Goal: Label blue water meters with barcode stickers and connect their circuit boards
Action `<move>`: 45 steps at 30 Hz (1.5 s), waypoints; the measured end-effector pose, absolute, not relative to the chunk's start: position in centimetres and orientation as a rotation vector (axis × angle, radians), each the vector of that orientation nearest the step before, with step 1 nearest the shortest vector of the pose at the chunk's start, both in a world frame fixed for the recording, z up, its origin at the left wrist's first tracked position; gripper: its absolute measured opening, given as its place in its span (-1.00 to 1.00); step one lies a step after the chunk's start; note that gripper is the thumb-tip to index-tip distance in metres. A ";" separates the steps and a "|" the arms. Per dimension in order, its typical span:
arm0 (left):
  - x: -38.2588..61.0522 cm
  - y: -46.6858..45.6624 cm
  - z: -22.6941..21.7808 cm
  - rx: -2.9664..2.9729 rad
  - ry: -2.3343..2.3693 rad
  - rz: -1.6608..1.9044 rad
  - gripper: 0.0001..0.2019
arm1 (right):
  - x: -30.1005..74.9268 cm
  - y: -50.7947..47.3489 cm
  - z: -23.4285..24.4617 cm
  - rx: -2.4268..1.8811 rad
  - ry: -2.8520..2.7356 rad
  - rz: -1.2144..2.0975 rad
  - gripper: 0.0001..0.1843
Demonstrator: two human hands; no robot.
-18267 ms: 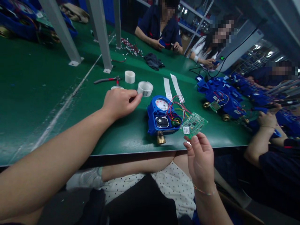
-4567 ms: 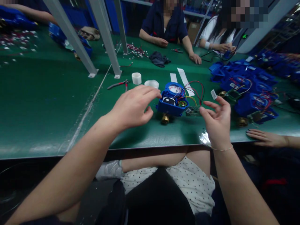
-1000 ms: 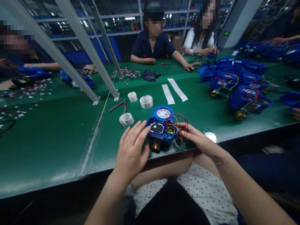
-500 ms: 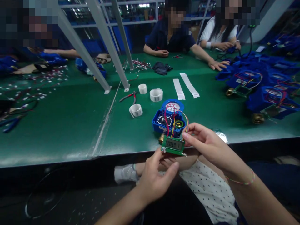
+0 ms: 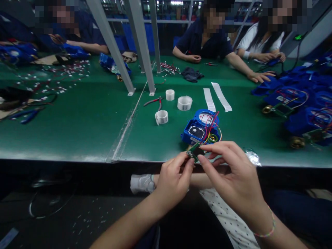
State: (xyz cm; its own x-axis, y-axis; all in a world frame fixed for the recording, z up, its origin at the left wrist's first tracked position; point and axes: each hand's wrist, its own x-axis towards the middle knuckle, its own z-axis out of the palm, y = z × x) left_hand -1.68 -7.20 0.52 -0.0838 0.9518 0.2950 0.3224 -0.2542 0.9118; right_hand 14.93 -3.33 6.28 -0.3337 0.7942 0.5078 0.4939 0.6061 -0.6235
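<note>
Clamping a small circuit board (image 5: 196, 152) between thumb and fingers of the left hand (image 5: 175, 177), and likewise at its right side with the right hand (image 5: 233, 169). Holding it tilted near the front edge of the green table (image 5: 77, 138), just in front of an open blue meter (image 5: 195, 131) and joined to it by coloured wires (image 5: 210, 126), with 3 white rolls (image 5: 185, 103) beyond to the left.

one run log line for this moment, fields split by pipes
left hand: holding circuit board | right hand: pinching it too | blue housing: open, on green table
</note>
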 end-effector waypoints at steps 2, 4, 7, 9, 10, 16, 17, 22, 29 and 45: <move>-1.7 -7.1 0.7 1.640 1.403 1.375 -0.87 | 14.3 -3.1 6.2 -1.016 -2.009 0.480 -0.77; -1.8 -7.1 0.7 1.679 1.406 1.381 -0.85 | 13.9 -2.8 6.1 -1.026 -1.994 0.522 -0.80; -2.0 -7.1 0.8 1.742 1.402 1.374 -0.84 | 13.6 -2.4 6.2 -1.016 -1.986 0.590 -0.87; -2.2 -7.0 0.9 1.745 1.393 1.379 -0.84 | 13.6 -2.1 6.2 -1.007 -1.991 0.610 -0.92; -2.3 -7.0 1.0 1.724 1.385 1.382 -0.83 | 13.6 -2.0 6.3 -1.005 -1.994 0.618 -0.94; -2.3 -6.8 1.3 1.473 1.308 1.382 -0.80 | 14.5 -1.6 5.6 -0.937 -2.044 0.520 -0.96; -2.2 -6.9 1.3 1.449 1.294 1.365 -0.80 | 14.7 -1.6 5.4 -0.926 -2.051 0.493 -0.94; -1.5 -6.9 1.2 1.429 1.262 1.344 -0.81 | 15.3 -1.4 4.8 -0.903 -2.025 0.429 -0.92; -1.0 -6.9 1.5 1.292 1.219 1.367 -0.83 | 15.3 -1.7 4.2 -0.879 -1.891 0.294 -0.70; 0.1 -7.2 2.2 0.906 1.041 1.335 -0.80 | 15.1 -1.9 3.6 -0.799 -1.913 0.181 -0.60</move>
State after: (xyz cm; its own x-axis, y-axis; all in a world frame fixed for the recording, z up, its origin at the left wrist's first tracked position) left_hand 0.07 -7.17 2.23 -0.0436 0.9967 -0.0685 -0.3097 0.0517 0.9494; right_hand 15.12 -1.87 3.60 -0.2686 0.6014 0.7525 0.4494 0.7692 -0.4543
